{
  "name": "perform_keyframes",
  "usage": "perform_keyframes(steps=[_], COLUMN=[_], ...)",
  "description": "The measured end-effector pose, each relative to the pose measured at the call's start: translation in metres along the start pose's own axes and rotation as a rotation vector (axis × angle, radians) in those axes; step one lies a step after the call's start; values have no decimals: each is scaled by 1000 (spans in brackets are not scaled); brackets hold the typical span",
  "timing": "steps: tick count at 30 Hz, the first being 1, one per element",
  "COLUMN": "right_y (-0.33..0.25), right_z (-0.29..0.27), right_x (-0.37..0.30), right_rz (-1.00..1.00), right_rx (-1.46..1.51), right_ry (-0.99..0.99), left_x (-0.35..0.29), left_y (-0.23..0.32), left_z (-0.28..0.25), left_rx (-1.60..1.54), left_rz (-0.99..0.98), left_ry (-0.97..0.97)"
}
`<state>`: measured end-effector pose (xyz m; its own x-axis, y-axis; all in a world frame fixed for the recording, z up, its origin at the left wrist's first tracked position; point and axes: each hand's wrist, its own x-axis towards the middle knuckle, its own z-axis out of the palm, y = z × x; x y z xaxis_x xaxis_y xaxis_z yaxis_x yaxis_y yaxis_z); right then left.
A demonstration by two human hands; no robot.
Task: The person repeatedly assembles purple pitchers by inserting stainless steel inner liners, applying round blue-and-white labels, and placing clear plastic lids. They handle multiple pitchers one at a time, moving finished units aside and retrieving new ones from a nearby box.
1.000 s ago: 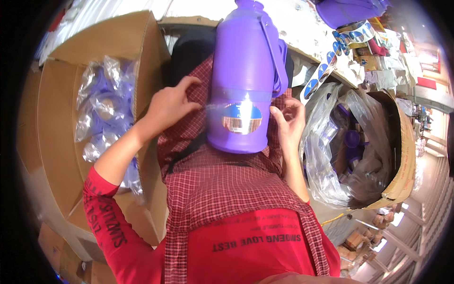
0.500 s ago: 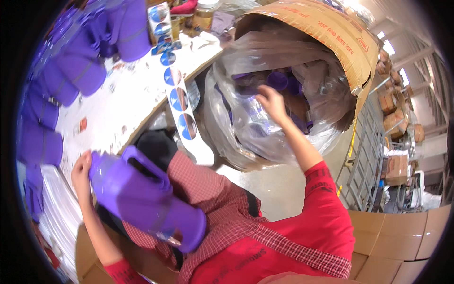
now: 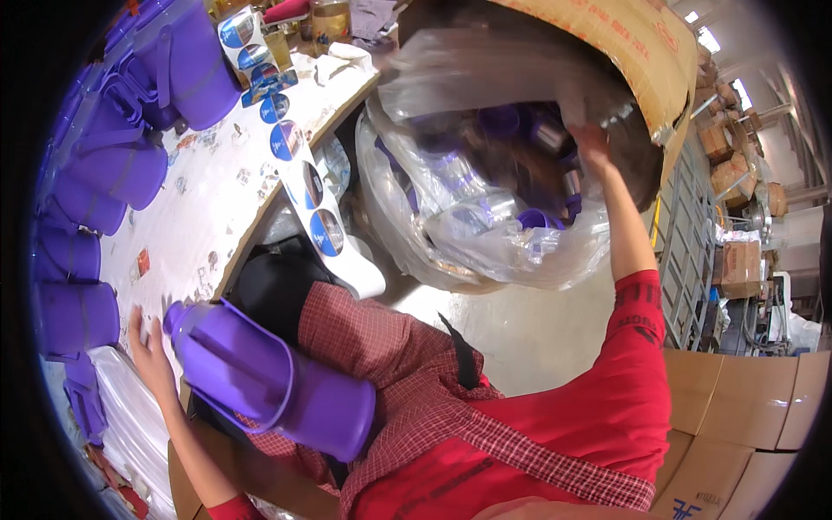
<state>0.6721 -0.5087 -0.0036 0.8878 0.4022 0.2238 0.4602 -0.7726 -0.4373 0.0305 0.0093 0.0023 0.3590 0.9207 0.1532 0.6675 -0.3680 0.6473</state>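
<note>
A purple flask (image 3: 328, 406) with a loop handle lies slanted across my lap, its narrow neck toward my left hand (image 3: 154, 360). That hand is open, fingers stretched out and apart, beside the neck and holding nothing. My right hand (image 3: 592, 146) reaches into a large cardboard box (image 3: 637, 52) at the clear plastic liner (image 3: 485, 74). Its fingers are smeared by motion, so I cannot tell whether they grip the liner. Below the liner, purple and silvery cylindrical pieces show in the box, among them a purple round piece (image 3: 539, 218).
Several purple flasks (image 3: 195, 69) line the left side of the white worktable (image 3: 195, 217). A strip of round blue stickers (image 3: 328, 232) hangs over the table's edge. A metal rack (image 3: 685, 234) stands at the right, with cardboard boxes (image 3: 737, 394) at the lower right.
My right hand has moved right and farther into the box, and the liner has shifted, baring more pieces. My left hand has come off the flask's neck. The flask has rolled, its handle now uppermost.
</note>
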Motion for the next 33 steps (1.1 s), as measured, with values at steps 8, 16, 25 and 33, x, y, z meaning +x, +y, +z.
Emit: perform_keyframes(steps=[8, 16, 25, 33], right_y=[-111, -154, -48, 104], right_z=[-42, -19, 21, 10], right_x=[-51, -103, -19, 2], right_rz=[-84, -204, 118, 223], right_rx=[580, 750, 1091, -347], right_ry=[-264, -886, -210, 154], left_x=[-19, -32, -9, -37], left_y=[204, 191, 101, -30], left_z=[53, 47, -13, -48], left_rx=[128, 101, 234, -86], left_rz=[951, 704, 447, -227], left_ry=[-303, -433, -431, -114])
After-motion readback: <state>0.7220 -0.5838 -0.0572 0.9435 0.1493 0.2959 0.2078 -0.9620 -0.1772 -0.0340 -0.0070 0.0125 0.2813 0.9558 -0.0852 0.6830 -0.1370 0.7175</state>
